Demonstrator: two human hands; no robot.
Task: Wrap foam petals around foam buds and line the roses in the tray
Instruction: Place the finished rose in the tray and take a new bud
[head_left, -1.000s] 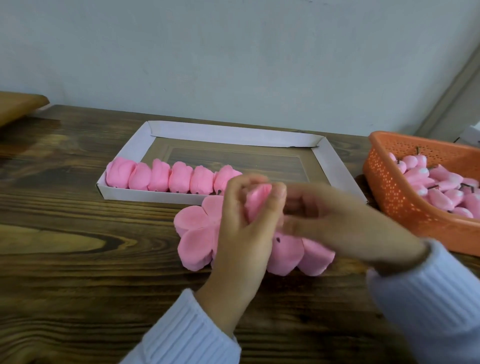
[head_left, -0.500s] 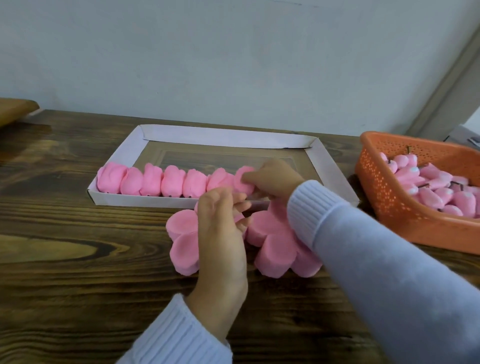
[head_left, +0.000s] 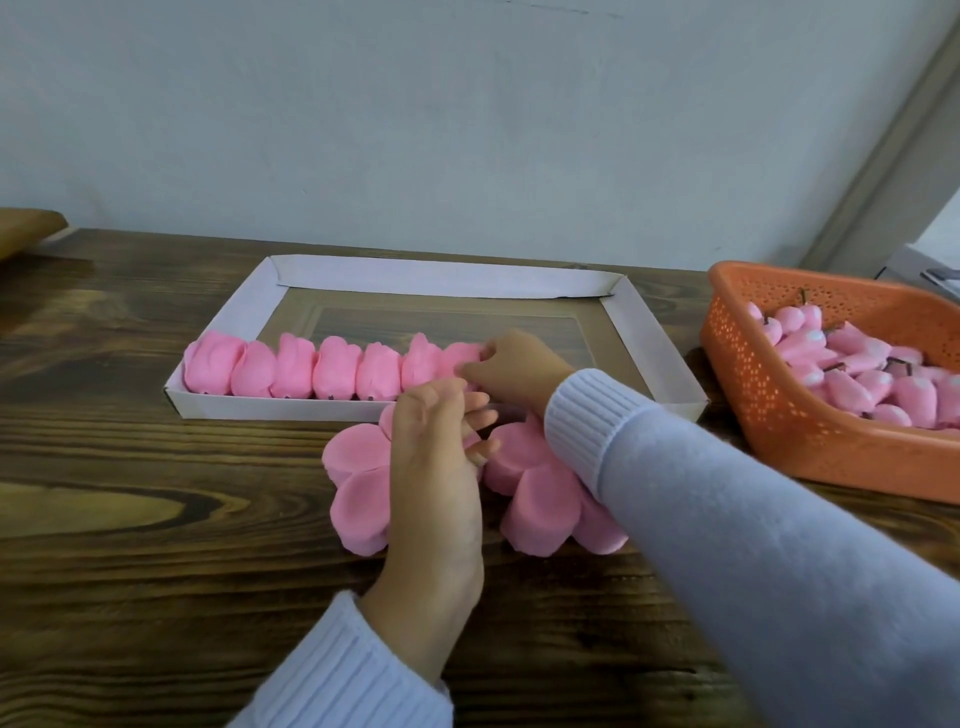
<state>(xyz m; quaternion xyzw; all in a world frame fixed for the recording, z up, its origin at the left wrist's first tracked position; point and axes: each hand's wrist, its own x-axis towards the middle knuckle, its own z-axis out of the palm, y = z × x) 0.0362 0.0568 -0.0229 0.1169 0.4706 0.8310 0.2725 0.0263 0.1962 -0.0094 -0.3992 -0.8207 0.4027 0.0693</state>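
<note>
Fingers (head_left: 493, 351) of my right hand (head_left: 519, 366) pinch rose seven (head_left: 457, 356) into the tray (head_left: 631, 322). My left hand (head_left: 434, 457), slack, touches petals (head_left: 358, 462); I judge most rows remain.

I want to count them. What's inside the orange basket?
The orange basket holds a heap of pink foam buds, some with short dark stems. Its near wall hides the lower ones, and the picture's edge cuts off the right side, so they cannot all be counted.

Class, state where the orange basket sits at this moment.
In the head view, the orange basket stands far right on the table, just right of the white tray, holding pink foam buds.
</note>
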